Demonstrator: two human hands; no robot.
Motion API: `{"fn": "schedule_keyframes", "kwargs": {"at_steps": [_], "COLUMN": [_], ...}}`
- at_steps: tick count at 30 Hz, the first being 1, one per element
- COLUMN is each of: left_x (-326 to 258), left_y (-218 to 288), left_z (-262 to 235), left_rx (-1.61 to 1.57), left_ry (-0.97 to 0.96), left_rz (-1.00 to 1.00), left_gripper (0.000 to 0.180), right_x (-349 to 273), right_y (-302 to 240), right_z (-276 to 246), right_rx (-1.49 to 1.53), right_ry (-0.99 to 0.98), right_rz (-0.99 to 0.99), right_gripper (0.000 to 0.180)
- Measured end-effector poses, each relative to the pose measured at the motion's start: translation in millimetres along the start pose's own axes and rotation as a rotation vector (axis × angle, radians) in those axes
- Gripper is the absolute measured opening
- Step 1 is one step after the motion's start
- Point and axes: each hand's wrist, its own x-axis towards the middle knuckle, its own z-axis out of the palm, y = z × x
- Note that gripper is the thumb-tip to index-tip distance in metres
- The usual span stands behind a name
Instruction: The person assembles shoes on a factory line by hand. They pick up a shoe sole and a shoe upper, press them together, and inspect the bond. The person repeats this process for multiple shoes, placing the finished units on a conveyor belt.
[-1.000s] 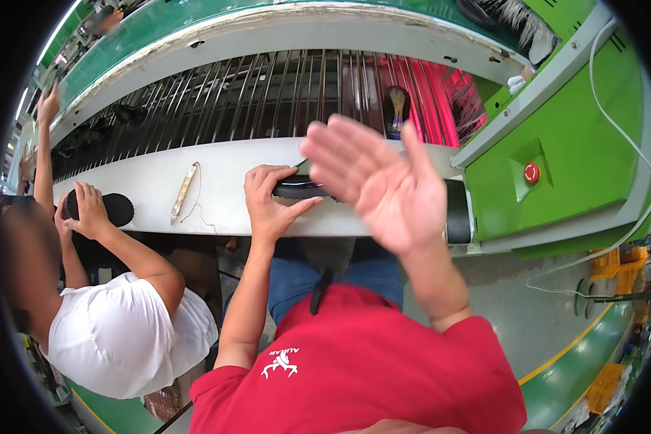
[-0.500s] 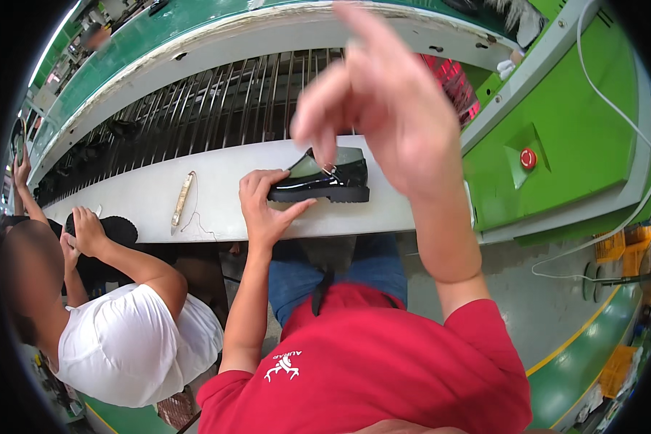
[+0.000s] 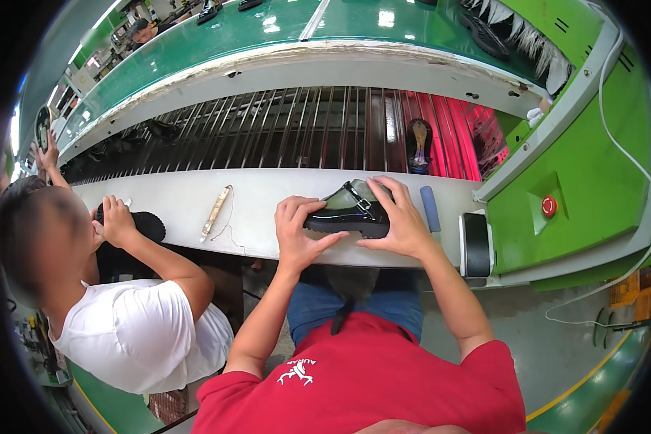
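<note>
Left hand [image 3: 297, 237] and right hand [image 3: 406, 226] are cupping toe and heel, fingers holding the black patent buckle shoe [image 3: 343, 216] | gloss is looking slippery | chunky sole's promising stiff, surer gripping

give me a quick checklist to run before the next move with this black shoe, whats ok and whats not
1. Left hand on the black shoe: ok, at its toe end.
2. Right hand on it too: ok, at the heel end.
3. Shoe resting on the white ledge: cannot tell, it may be held just above.
4. Strap buckle fastened: cannot tell, too small.
5. Pale tool with its cord out of the way: ok, lying apart, left of the left hand.
6. Co-worker's hand away from this shoe: ok, well to the left, at another dark item.
</note>
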Motion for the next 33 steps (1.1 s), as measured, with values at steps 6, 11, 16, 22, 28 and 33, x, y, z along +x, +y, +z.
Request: {"fn": "schedule_keyframes", "kwargs": {"at_steps": [6,11,16,22,28,33], "left_x": [-3,-7,0,3,1,-3], "left_y": [-2,-9,-9,-9,-7,-10], "left_z": [-2,-5,-4,-2,-7,-5], "left_rx": [-0.014,-0.026,0.0,-0.028,-0.036,-0.051], "left_ry": [0.026,-0.032,-0.065,-0.067,-0.091,-0.087], "left_rz": [0.05,0.059,0.07,0.033,0.032,0.02], "left_gripper": [0.068,0.068,0.063,0.062,0.064,0.069], "right_x": [-3,-3,2,4,1,-5], "right_y": [0,3,9,14,8,5], "right_z": [5,7,11,14,11,16], "right_rx": [-0.006,0.006,0.057,0.079,0.086,0.106], "right_ry": [0.101,0.143,0.15,0.169,0.184,0.195], "right_rz": [-0.102,-0.135,-0.112,-0.13,-0.137,-0.074], "right_gripper": [0.112,0.102,0.097,0.093,0.1,0.099]}}
